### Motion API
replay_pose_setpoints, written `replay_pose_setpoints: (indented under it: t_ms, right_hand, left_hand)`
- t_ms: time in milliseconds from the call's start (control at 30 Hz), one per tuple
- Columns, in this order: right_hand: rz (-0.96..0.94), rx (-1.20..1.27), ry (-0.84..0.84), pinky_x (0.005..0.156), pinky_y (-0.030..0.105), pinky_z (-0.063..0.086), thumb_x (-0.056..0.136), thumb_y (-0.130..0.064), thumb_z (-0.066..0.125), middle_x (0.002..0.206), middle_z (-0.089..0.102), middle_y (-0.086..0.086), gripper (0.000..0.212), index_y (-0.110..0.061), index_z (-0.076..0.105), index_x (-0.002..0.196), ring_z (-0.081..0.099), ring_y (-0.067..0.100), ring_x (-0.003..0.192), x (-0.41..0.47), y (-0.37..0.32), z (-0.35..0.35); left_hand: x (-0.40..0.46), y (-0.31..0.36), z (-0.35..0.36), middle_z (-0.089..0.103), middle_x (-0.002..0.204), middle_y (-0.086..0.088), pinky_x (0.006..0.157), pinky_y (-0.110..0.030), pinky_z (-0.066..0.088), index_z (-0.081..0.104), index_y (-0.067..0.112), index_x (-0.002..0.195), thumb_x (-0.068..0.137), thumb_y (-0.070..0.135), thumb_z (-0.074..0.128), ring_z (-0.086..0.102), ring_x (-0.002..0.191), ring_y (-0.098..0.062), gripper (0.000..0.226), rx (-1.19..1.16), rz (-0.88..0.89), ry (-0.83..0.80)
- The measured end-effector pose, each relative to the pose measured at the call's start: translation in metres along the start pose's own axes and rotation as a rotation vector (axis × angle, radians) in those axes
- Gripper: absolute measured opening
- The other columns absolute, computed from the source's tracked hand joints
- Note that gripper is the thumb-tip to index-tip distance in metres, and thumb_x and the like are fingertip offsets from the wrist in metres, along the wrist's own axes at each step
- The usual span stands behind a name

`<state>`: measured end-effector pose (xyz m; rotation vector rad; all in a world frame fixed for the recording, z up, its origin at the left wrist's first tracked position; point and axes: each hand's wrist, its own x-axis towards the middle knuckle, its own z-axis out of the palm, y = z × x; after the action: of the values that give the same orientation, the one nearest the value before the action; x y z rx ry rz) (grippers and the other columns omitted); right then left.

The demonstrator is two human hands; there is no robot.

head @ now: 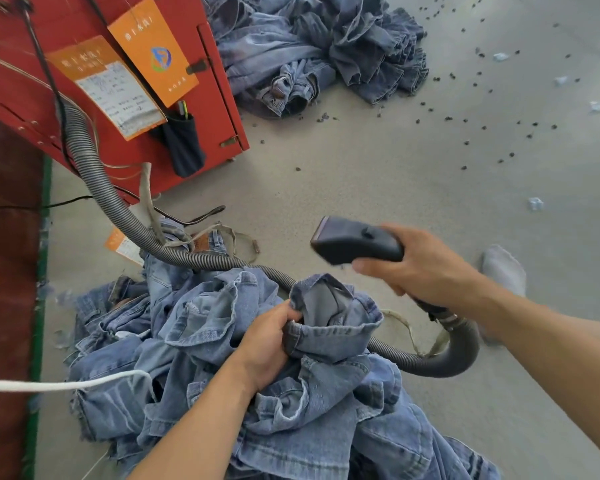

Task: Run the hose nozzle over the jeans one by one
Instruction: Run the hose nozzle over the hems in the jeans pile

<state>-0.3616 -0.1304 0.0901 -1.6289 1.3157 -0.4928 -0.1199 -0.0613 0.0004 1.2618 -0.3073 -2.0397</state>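
Note:
A heap of blue jeans (222, 358) lies on the floor in front of me. My left hand (267, 344) grips the bunched waistband of the top pair (333, 327) and lifts it off the heap. My right hand (420, 268) grips the dark hose nozzle (354, 242) in the air, above and just right of that pair, its flat mouth pointing left. The grey ribbed hose (118, 202) runs from the nozzle's rear, loops under the jeans and climbs to the red machine.
A red machine cabinet (187, 109) with orange tags stands at the upper left. A second pile of jeans (312, 53) lies beyond it. Dark lint bits (482, 126) dot the grey floor. A socked foot (503, 268) is at the right, and a white cord (59, 385) crosses the lower left.

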Motion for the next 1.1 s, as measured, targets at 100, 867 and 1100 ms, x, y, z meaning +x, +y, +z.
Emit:
replay_pose_setpoints:
  t_ms: [100, 867, 1100]
  right_hand:
    - [0.059, 0.014, 0.028, 0.051, 0.018, 0.050, 0.089, -0.043, 0.078, 0.059, 0.066, -0.002, 0.021, -0.044, 0.065, 0.105, 0.060, 0.009, 0.048, -0.005, 0.007, -0.030]
    - [-0.035, -0.117, -0.222, 0.056, 0.015, 0.047, 0.090, -0.040, 0.079, 0.076, 0.068, -0.019, 0.018, -0.039, 0.065, 0.101, 0.061, -0.001, 0.060, -0.003, 0.004, 0.017]
    - [0.042, -0.058, -0.107, 0.051, 0.019, 0.048, 0.092, -0.038, 0.078, 0.057, 0.063, -0.009, 0.016, -0.045, 0.064, 0.095, 0.058, 0.007, 0.049, -0.005, 0.011, -0.035]
  left_hand:
    - [0.000, 0.001, -0.001, 0.065, 0.131, -0.029, 0.107, -0.049, 0.049, 0.064, -0.008, 0.129, 0.104, 0.019, 0.035, 0.063, 0.125, -0.038, 0.047, -0.075, -0.036, -0.021]
    - [-0.006, 0.006, 0.000, 0.059, 0.141, -0.028, 0.111, -0.051, 0.042, 0.068, -0.004, 0.128, 0.093, 0.032, 0.034, 0.057, 0.132, -0.040, 0.060, -0.206, -0.023, -0.168]
    - [-0.004, 0.005, -0.004, 0.058, 0.141, -0.030, 0.117, -0.054, 0.036, 0.065, -0.009, 0.129, 0.099, 0.031, 0.027, 0.055, 0.133, -0.043, 0.062, -0.253, -0.032, -0.142]
